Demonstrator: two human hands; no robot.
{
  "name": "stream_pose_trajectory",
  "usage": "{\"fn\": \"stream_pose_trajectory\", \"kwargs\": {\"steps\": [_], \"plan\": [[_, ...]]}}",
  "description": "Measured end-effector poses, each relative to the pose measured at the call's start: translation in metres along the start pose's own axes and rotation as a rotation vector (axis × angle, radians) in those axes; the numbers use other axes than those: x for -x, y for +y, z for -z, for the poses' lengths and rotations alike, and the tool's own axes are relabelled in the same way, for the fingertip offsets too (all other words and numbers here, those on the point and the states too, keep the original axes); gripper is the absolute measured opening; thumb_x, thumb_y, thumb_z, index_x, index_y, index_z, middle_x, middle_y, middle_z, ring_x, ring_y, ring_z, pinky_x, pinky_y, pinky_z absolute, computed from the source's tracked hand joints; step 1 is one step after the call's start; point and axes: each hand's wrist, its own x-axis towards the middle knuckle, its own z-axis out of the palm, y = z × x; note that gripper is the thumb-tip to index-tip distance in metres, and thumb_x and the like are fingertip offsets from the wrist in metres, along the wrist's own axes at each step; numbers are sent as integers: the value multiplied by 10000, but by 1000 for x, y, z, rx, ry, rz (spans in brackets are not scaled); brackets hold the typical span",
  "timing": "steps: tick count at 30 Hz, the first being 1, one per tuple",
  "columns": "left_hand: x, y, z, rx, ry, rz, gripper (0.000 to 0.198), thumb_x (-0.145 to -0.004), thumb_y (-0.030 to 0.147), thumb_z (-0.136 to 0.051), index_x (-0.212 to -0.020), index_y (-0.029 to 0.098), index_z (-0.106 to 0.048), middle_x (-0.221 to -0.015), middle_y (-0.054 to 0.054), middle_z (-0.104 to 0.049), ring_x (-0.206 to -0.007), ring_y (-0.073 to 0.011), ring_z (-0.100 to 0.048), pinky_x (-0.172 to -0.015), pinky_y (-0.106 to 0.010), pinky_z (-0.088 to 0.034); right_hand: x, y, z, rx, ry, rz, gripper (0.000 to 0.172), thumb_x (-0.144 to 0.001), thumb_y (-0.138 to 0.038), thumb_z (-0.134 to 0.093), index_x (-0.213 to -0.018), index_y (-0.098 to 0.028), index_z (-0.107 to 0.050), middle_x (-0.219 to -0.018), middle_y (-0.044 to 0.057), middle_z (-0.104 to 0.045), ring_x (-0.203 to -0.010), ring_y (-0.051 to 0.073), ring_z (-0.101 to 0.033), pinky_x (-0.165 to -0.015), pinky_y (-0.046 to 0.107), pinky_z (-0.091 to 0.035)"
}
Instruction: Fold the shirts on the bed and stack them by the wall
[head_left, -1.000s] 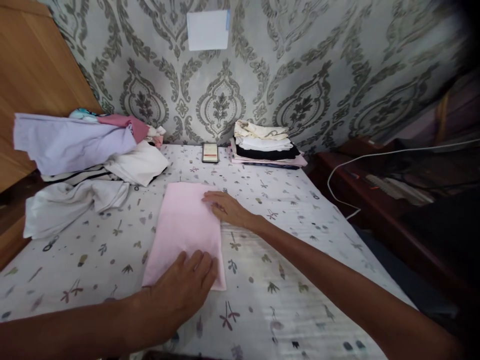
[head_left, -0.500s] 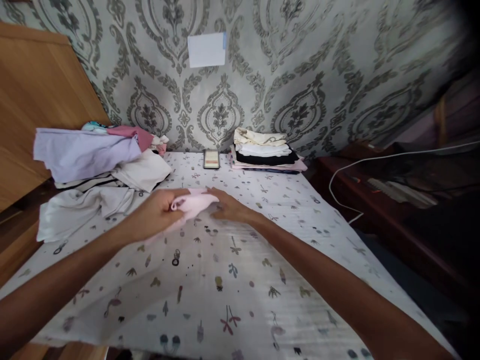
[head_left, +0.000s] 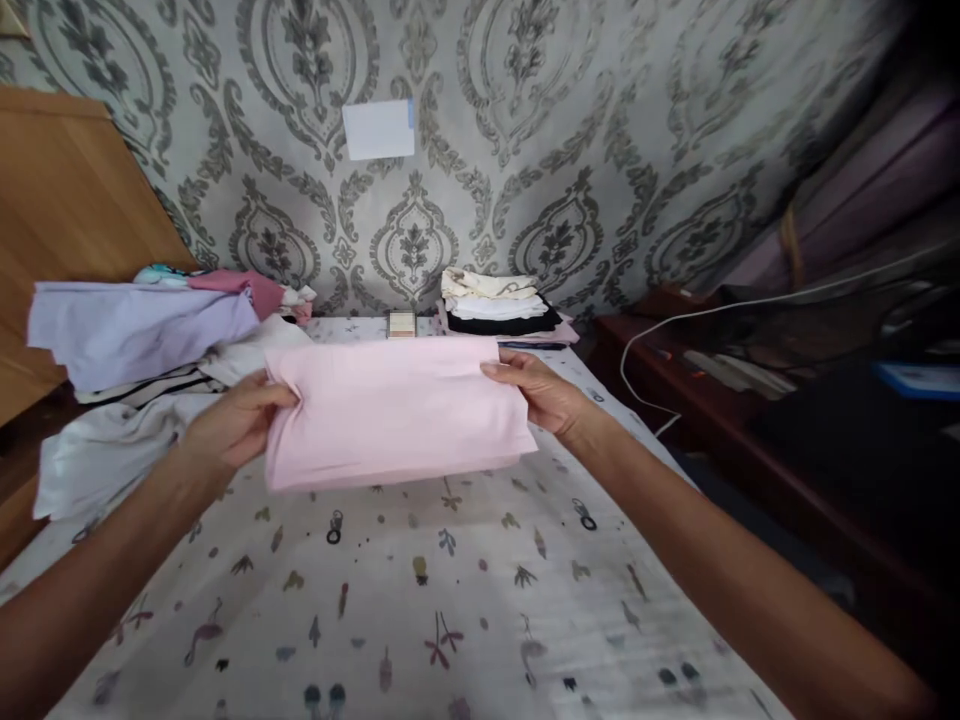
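A folded pink cloth (head_left: 394,410) hangs in the air above the patterned bed sheet (head_left: 420,600), stretched flat between both hands. My left hand (head_left: 232,425) grips its left end with fingers closed around the edge. My right hand (head_left: 544,392) pinches its right end, thumb on top. Behind the cloth, against the wall, sits a neat stack of folded clothes (head_left: 499,305) in cream, white, black and pink.
A loose heap of unfolded clothes (head_left: 150,340), lilac on top, lies at the left by a wooden headboard (head_left: 67,190). A small phone-like object (head_left: 402,323) rests near the wall. A dark wooden side table (head_left: 720,400) with a white cable stands on the right.
The pink cloth lay flat on the sheet under both hands a second ago. It was gathered up and now is lifted and held spread out sideways between the hands.
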Motion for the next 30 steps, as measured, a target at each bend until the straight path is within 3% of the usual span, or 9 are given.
{"fn": "stream_pose_trajectory", "kwargs": {"steps": [3,6,9,11,16,21,24,27,30], "plan": [[-8,-52,10,72,-17,216,375,-478,28,-680,-834,146,-676,-721,-18,-729,-622,-160,-665,-556,-234,-560,5,24,16,255,91,-130,330,-550,-303,-864,-802,-175,-692,-672,-2,-665,-627,159,-613,-550,263,-477],[-12,-76,16,108,12,278,320,-590,46,-712,-899,119,-679,-799,-61,-750,-644,-150,-680,-581,-243,-573,10,57,21,463,269,-159,266,-574,-288,-841,-733,-187,-653,-510,-74,-488,-500,106,-461,-457,227,-351],[-10,-75,16,109,-29,304,254,-727,198,-742,-960,108,-694,-902,-106,-769,-756,-178,-716,-631,-248,-579,18,71,20,415,327,-175,326,-629,-323,-827,-881,-181,-676,-595,-38,-579,-558,127,-524,-499,241,-397],[-5,-71,12,60,-89,361,319,-754,335,-769,-966,104,-708,-937,-133,-774,-808,-218,-728,-649,-269,-581,24,71,17,386,315,-216,330,-650,-363,-827,-875,-173,-679,-666,6,-640,-601,149,-569,-523,258,-427],[6,-70,3,-79,-227,391,583,-594,454,-902,-1041,128,-717,-1073,-170,-766,-1021,-337,-716,-836,-368,-583,34,61,11,409,198,-279,276,-640,-387,-826,-713,-160,-688,-667,43,-673,-624,178,-597,-577,297,-469],[3,-73,-1,24,-221,284,784,-619,516,-880,-1296,218,-618,-1204,-126,-736,-1079,-345,-704,-885,-408,-575,49,49,5,217,66,-53,431,-657,-453,-821,-964,-166,-728,-922,64,-743,-864,236,-676,-803,372,-529],[0,-78,-6,86,-222,315,868,-613,531,-880,-1367,236,-568,-1218,-127,-730,-1089,-348,-701,-908,-420,-572,59,55,9,165,122,40,515,-723,-555,-753,-1082,-192,-692,-973,63,-733,-917,259,-669,-828,405,-534],[-4,-85,-14,64,-259,378,900,-553,505,-911,-1343,215,-592,-1214,-150,-728,-1105,-371,-693,-930,-439,-569,64,68,20,272,251,8,451,-723,-531,-737,-1009,-184,-697,-939,68,-724,-912,279,-649,-819,424,-528],[-6,-91,-20,28,-264,394,846,-582,507,-890,-1327,225,-604,-1224,-144,-726,-1113,-361,-693,-942,-432,-565,66,77,30,316,255,18,387,-745,-474,-706,-993,-178,-704,-929,65,-720,-906,273,-638,-836,421,-516]]}}
